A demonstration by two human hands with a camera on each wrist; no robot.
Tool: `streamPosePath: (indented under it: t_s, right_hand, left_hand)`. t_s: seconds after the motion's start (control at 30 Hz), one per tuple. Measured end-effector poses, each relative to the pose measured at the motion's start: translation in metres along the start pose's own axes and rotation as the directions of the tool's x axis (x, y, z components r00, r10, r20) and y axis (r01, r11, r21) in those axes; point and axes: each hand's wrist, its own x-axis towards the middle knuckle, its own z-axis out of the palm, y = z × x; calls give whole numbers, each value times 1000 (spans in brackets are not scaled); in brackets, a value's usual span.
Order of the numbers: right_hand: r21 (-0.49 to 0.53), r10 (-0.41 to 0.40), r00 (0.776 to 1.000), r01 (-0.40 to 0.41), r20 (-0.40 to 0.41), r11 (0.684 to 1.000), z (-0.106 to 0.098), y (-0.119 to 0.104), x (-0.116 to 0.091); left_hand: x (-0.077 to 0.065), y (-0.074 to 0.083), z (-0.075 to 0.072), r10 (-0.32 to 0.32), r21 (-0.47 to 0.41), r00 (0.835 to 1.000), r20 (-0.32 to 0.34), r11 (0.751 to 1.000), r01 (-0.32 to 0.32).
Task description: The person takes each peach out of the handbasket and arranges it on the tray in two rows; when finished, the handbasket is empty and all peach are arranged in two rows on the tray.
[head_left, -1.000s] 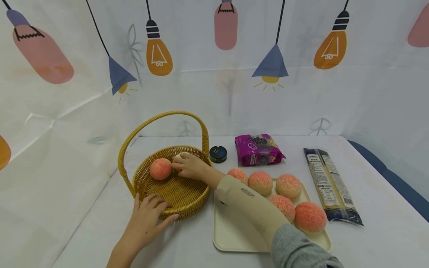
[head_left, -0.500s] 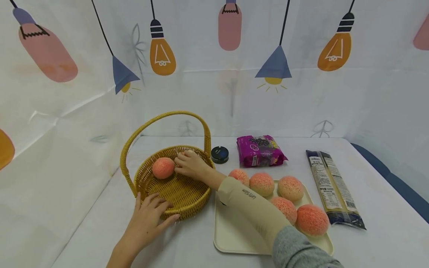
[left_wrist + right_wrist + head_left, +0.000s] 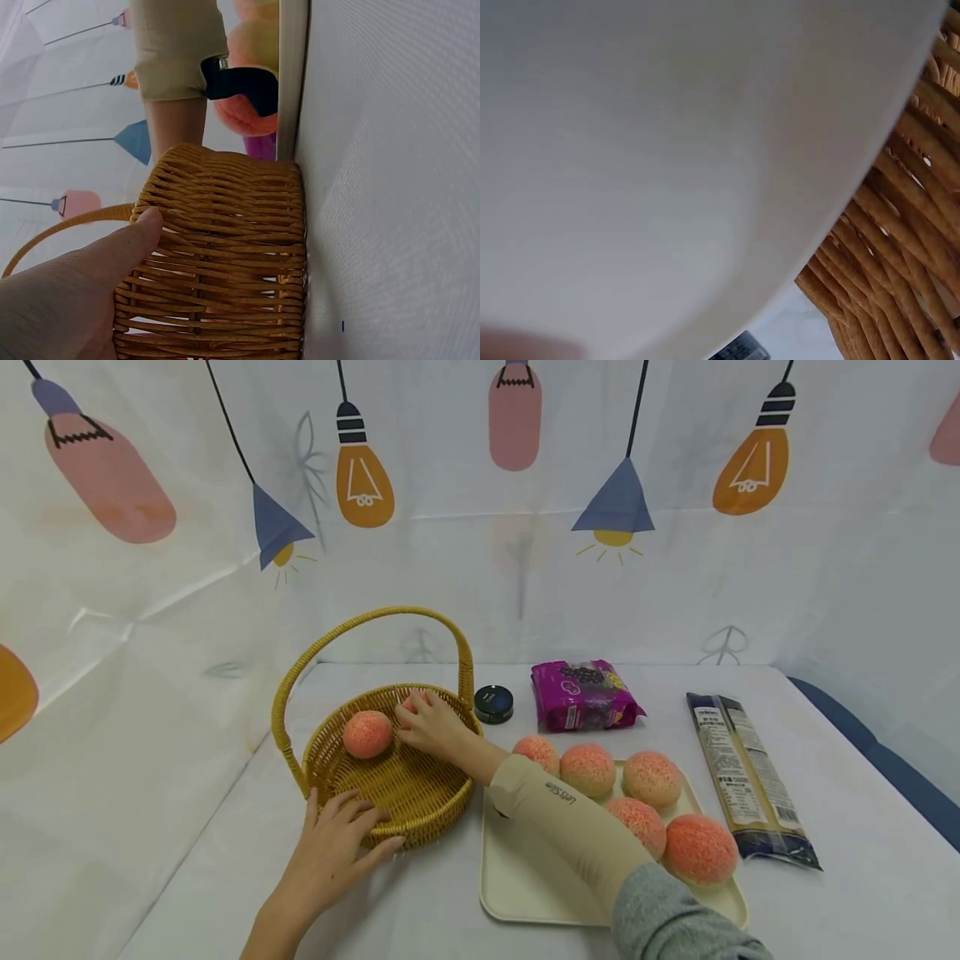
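A yellow wicker basket point(image 3: 420, 822) with a tall handle stands at the left on the table. One pink peach point(image 3: 368, 734) lies inside it. My right hand point(image 3: 435, 727) reaches in over the right rim and holds another peach point(image 3: 415, 700), partly hidden by the fingers, against the back wall. My left hand point(image 3: 337, 843) rests at the near left rim with fingers spread; in the left wrist view its thumb touches the rim of the basket point(image 3: 225, 247). A pale smooth surface fills most of the right wrist view, with wicker along its right side.
To the right, a cream tray point(image 3: 536, 893) carries several more peaches point(image 3: 701, 850), partly under the right forearm. Behind stand a round black tin point(image 3: 493, 703) and a purple packet point(image 3: 583, 695). A long flat clear pack point(image 3: 752, 777) lies at far right.
The peach in my right hand shows its pink side now, where a pale side showed before. My left hand stays at the rim; the head view has shifted slightly.
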Motion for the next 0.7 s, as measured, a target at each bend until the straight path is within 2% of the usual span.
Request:
streamPosePath:
  t_s: [0.13,0.3,0.37,0.57,0.7]
  right_hand:
    - [15,30,1000,-30,0,999,-1,0,-1]
    - [11,74,995,-75,71,997,-4,0,-3]
    - [24,91,993,-93,74,995,-5,0,-3]
    - [130,135,991,-137,21,982,-5,3,-5]
    - [241,171,984,-156,-43,958,-4,7,-9]
  left_hand:
    - [1,1,-1,0,0,1000,-1,1000,0]
    - [1,1,0,-12,-6,1000,18,1000,12]
    - [1,0,1,-15,-10,1000,21,1000,15]
    - [0,0,1,-11,-7,1000,9,1000,11]
    - [1,0,1,-6,-5,1000,1,1000,6]
